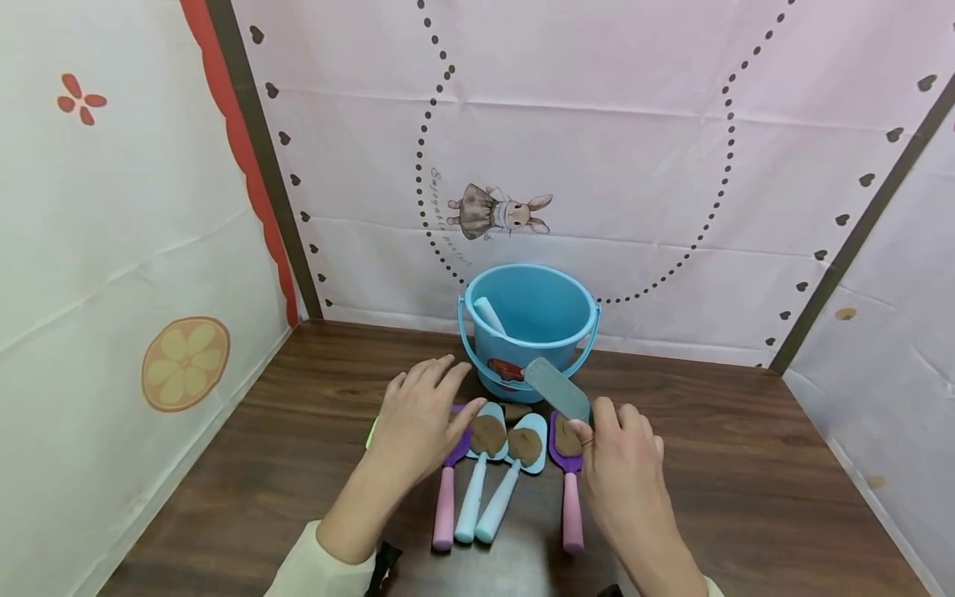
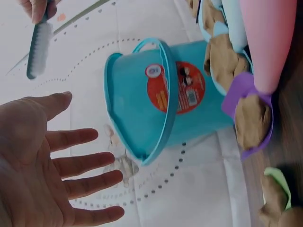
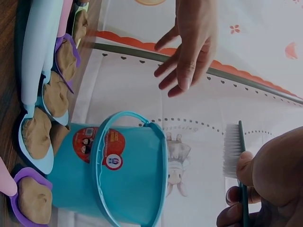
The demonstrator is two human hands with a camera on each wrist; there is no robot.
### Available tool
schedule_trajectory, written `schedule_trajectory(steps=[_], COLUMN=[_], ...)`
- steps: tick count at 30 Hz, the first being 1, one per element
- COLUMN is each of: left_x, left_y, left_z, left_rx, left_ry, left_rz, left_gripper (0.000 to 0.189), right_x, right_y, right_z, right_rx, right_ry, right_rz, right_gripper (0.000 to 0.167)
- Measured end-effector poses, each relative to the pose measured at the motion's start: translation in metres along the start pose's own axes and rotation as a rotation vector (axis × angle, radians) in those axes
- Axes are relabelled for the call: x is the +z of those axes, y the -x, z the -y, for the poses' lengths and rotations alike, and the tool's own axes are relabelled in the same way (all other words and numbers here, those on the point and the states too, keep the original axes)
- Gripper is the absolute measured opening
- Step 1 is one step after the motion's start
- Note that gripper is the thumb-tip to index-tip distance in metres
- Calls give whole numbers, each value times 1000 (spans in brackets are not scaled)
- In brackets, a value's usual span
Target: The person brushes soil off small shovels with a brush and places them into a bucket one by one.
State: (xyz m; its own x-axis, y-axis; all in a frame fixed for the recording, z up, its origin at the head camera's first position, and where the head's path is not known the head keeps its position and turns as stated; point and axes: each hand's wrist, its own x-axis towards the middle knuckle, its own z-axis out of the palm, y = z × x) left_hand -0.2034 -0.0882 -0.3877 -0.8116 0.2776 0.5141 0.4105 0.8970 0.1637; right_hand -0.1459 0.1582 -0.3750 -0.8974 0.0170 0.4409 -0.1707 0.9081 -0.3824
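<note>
My right hand (image 1: 622, 464) pinches a dark green brush (image 1: 557, 388) with pale bristles (image 3: 232, 150), held above the table in front of the bucket. My left hand (image 1: 421, 419) hovers over the toy shovels with its fingers spread and holds nothing. Below the hands lie two light blue shovels (image 1: 472, 497) and two purple ones with pink handles (image 1: 571, 514), each bearing a brown lump (image 1: 525, 446). Behind them stands a blue bucket (image 1: 501, 365), its handle hanging down over its front. A pale handle (image 1: 488, 317) leans inside the bucket.
A light green shovel (image 2: 279, 179) with a brown lump lies at the left, mostly hidden by my left hand in the head view. Another brown lump (image 3: 59, 135) sits against the bucket's base. Printed cloth (image 1: 597, 149) walls the wooden table (image 1: 753, 473) at the back and sides.
</note>
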Motion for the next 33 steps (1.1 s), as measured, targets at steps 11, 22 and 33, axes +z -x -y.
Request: schedule_trajectory(steps=[11,22,33], left_x=[-11,-2,12], left_y=[5,18,35], left_z=[55,82,76], left_rx=[-272,-464,-507], left_ry=[-43,-55,-65], left_rz=[290,565,817], left_gripper=[65,43,49], right_x=[-1,-6,-4], right_y=[-1,-3,-1], right_z=[3,0,0], right_rx=[0,-16,-24], right_ry=[-10,-12,-22], right_rz=[6,-36,-23], right_gripper=[31,30,31])
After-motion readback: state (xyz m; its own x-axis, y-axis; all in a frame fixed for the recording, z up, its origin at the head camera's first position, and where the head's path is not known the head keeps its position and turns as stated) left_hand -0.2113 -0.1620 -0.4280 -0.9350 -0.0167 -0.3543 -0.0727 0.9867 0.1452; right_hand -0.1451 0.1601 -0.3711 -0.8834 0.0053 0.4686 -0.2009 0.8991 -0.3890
